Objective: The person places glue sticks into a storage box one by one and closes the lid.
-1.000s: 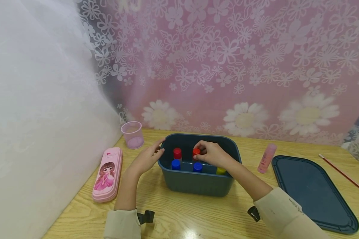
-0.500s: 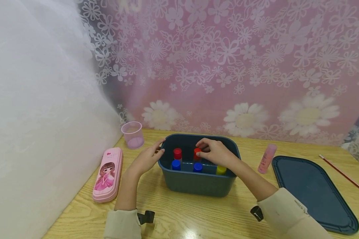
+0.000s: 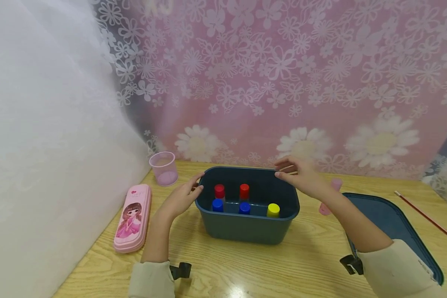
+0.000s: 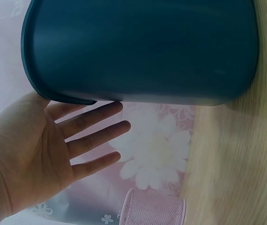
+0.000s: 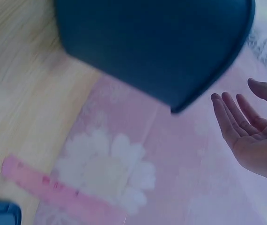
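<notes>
A: L to R, quick?

B: Bench [image 3: 216, 269], L side: pink pencil case [image 3: 133, 221], mesh cup [image 3: 165, 174] farther off. Then L hand [image 3: 180, 200] at the bin's L rim, fingers straight & spread, touching but not clamped.

A: And the bin [image 3: 246, 228]?

B: Mid-bench, upright. Inside: L blue cap [image 3: 217, 205] near, dark red cap [image 3: 219, 190] far; R blue cap [image 3: 244, 208] near, bright red cap [image 3: 244, 190] far; yellow cap [image 3: 273, 210] near R.

A: R hand [image 3: 303, 177]?

B: By the far R rim, looks just apart. Fingers relaxed, nothing held. Farther R: pink tube [image 3: 336, 183] (partly hidden), dark tray [image 3: 385, 221], red stick [image 3: 426, 217].

A: Step?

B: Prob. working w/ the capped things: L steadies, R free.

A: Next move needs?

B: IMO any reach in calls for clearing the rim & a light pinch on one cap w/o knocking neighbors.
</notes>
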`<state>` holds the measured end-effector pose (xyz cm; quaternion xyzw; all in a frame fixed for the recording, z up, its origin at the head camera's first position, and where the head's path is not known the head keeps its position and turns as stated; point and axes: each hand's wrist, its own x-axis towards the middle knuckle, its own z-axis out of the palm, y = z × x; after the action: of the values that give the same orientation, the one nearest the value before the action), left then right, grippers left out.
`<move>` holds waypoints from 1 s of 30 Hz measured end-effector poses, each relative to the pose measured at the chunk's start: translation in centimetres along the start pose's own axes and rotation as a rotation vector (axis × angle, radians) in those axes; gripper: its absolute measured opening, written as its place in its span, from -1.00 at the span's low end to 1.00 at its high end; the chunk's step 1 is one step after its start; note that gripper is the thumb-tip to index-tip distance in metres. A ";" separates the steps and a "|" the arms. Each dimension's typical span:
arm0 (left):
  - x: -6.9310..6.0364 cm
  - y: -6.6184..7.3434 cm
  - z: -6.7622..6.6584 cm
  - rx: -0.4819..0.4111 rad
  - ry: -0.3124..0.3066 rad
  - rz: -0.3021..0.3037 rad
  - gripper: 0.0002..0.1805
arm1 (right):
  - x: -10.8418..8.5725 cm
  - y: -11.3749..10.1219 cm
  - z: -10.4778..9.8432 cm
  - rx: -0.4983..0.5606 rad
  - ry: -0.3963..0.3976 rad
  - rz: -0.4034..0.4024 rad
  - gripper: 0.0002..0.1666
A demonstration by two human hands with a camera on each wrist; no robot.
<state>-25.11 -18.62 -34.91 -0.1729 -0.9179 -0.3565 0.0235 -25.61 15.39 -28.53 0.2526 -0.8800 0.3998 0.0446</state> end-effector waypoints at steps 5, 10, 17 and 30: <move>-0.1 -0.1 -0.1 0.007 0.002 -0.003 -0.46 | -1.4 1.0 -2.0 -0.043 0.062 0.000 -0.61; -0.1 -0.1 0.0 0.003 -0.003 0.004 -0.46 | -2.7 2.8 -3.9 -0.090 0.131 0.024 -0.60; 0.0 -0.1 0.1 0.001 -0.008 0.005 -0.45 | -4.7 5.7 -6.0 -0.173 0.191 0.109 -0.48; 0.1 -0.2 0.2 0.005 -0.007 -0.004 -0.47 | -6.8 11.4 -5.3 -0.201 0.272 0.168 -0.41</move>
<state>-25.26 -18.61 -35.12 -0.1725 -0.9192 -0.3535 0.0198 -25.81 28.34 -34.57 0.1161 -0.9193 0.3428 0.1548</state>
